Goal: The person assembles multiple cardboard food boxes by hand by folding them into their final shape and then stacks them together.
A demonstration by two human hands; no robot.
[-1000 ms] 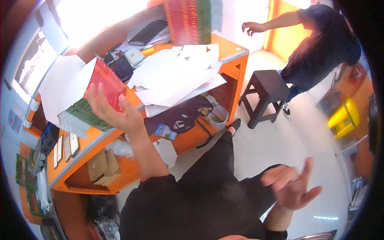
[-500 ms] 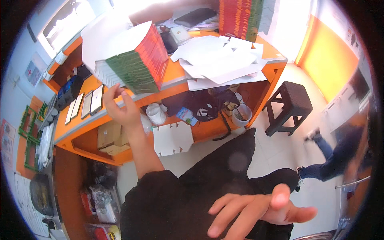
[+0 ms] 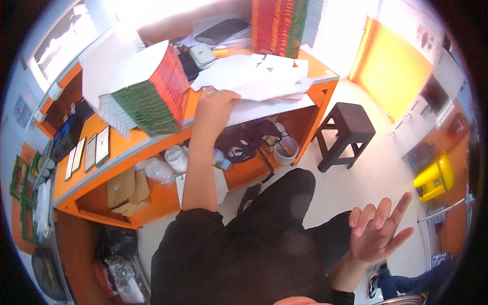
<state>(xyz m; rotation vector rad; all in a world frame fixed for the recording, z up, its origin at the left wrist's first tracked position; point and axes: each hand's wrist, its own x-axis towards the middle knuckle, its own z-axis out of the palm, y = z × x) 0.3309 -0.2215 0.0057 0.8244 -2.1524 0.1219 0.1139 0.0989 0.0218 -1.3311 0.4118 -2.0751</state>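
Note:
My left hand point(image 3: 216, 105) reaches over the counter with its fingers bent round the near left edge of a pile of flat white cardboard box blanks point(image 3: 254, 79). Its fingertips are partly hidden, so how many blanks they hold cannot be made out. My right hand point(image 3: 378, 231) is raised at the lower right, palm up, fingers spread and holding nothing. To the left of my left hand stands a tall stack of cardboard boxes point(image 3: 147, 101) with green and red printed sides. Below my left forearm, which partly covers it, is a white cardboard piece point(image 3: 219, 185).
Several phones point(image 3: 90, 152) lie on the orange counter point(image 3: 152, 145). Another printed box stack point(image 3: 277, 25) stands at the back. On the shelf are a white bucket point(image 3: 285, 151) and brown cartons point(image 3: 127, 192). A dark stool point(image 3: 348, 127) and a yellow bin point(image 3: 434, 178) stand right; a person's leg shows lower right.
My left hand has moved right, from the printed box stack to the white blanks. My right hand has shifted right and up, still open. The view has turned, and the yellow bin now shows.

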